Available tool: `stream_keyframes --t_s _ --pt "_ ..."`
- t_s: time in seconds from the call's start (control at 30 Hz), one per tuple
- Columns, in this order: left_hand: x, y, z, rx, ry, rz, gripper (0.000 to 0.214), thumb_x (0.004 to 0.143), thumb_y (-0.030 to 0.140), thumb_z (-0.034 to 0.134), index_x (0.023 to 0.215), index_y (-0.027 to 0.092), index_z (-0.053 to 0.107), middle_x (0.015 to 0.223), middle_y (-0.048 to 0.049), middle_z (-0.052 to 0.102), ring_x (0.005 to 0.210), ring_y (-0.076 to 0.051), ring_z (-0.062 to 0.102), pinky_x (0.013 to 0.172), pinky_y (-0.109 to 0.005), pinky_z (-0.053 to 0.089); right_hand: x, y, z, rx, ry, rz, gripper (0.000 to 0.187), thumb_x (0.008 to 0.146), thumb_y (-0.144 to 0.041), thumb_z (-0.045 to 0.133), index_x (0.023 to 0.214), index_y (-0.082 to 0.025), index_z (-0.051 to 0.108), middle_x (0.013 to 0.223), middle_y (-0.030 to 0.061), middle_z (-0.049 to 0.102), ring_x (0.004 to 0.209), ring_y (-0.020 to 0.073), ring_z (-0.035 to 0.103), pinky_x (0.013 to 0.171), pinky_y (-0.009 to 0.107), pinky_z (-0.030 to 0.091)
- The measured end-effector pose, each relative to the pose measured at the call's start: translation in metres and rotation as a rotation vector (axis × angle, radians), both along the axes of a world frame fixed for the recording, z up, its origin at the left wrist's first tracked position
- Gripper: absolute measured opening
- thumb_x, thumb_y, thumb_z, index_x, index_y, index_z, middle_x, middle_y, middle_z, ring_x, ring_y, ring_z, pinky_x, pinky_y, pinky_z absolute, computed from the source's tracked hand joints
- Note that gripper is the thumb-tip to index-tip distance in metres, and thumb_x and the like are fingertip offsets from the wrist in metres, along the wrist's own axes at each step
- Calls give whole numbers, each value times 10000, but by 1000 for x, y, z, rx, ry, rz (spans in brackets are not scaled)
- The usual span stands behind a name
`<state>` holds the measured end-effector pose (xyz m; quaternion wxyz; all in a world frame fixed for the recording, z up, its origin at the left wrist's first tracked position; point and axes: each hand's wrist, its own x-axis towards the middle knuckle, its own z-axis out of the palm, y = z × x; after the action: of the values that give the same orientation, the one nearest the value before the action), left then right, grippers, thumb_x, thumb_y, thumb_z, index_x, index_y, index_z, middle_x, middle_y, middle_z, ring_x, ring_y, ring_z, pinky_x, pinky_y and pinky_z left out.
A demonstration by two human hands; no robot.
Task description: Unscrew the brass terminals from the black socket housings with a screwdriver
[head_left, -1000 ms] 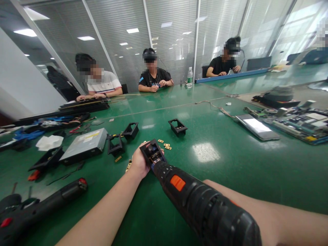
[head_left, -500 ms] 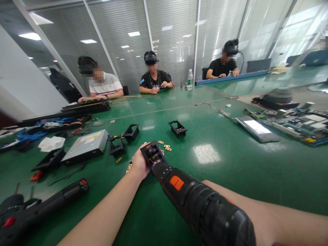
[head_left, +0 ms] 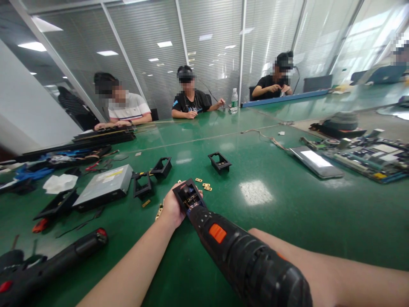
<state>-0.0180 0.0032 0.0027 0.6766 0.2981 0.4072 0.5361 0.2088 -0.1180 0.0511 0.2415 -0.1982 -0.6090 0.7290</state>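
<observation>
1. While most of the right hand (head_left: 275,245) is hidden behind the black power tool (head_left: 230,249) by the near edge of the surface (head_left: 287,213), I cannot tell how its fingers close. The tool looks heavy and rigid, ribbed plastic that probably suits a full-palm hold.
2. Towards the near left corner lies a second black tool (head_left: 86,247), tubular and smooth.
3. Clamped around one side of a black housing (head_left: 198,192), the left hand (head_left: 172,209) keeps its open face tilted up near the surface's middle; the power tool's nose overlaps its lower end. The housing seems light, stiff and slightly slick, best held by its outer walls; the small metal parts (head_left: 193,199) inside may be delicate.
4. Just beyond are flat, oblong gold-coloured tabs (head_left: 206,186), hard and likely slippery.
5. Towards the left edge sits a boxy metal drive (head_left: 102,183).
6. Near the far edge stands a clear plastic bottle (head_left: 234,102).
</observation>
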Motion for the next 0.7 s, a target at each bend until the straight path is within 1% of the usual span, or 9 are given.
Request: stream_keyframes --t_s 0.13,0.2,0.3,0.4,0.53,0.63,0.7 --pt "-1 1 -2 10 -9 -15 293 819 324 472 754 112 663 689 -119 676 632 -260 662 605 -393 542 0 0 1 -11 6 -1 438 582 -158 815 962 -82 609 740 -31 483 634 63 429 552 185 368" --pt "-2 2 -3 15 -14 -18 289 815 325 480 757 110 664 696 -119 677 637 -260 662 611 -394 543 0 -1 0 -20 -7 -7 379 645 -204 805 944 -81 605 755 -19 505 639 67 454 563 189 395" --pt "-2 2 -4 10 -14 -12 276 807 324 490 772 111 662 699 -122 681 646 -270 667 610 -404 545 1 -1 -4 -24 -59 -35 269 833 -298 680 990 -98 593 855 27 570 700 103 536 599 224 474" --pt "-2 1 -3 11 -15 -9 236 792 304 506 778 117 649 681 -117 679 629 -274 667 582 -403 541 1 0 -7 -11 -118 -62 271 941 -337 539 1082 -110 581 984 66 597 816 147 597 692 296 537" --pt "-1 0 -3 29 -16 -6 200 773 284 526 784 120 639 679 -113 678 625 -270 668 581 -393 538 1 -2 -9 13 -154 -109 325 976 -362 461 1132 -104 582 1073 73 588 947 205 605 790 352 540" --pt "-2 1 -4 28 -22 -11 191 755 280 531 790 125 636 672 -108 675 617 -276 667 557 -392 533 4 -5 -12 18 -167 -125 339 979 -369 450 1152 -107 577 1103 76 580 978 218 599 812 366 536" --pt "-2 2 -5 13 -27 -18 198 747 286 529 783 123 636 668 -111 673 614 -282 667 540 -394 530 6 -5 -15 15 -172 -109 347 987 -374 429 1141 -103 581 1087 73 582 970 215 601 806 359 535"
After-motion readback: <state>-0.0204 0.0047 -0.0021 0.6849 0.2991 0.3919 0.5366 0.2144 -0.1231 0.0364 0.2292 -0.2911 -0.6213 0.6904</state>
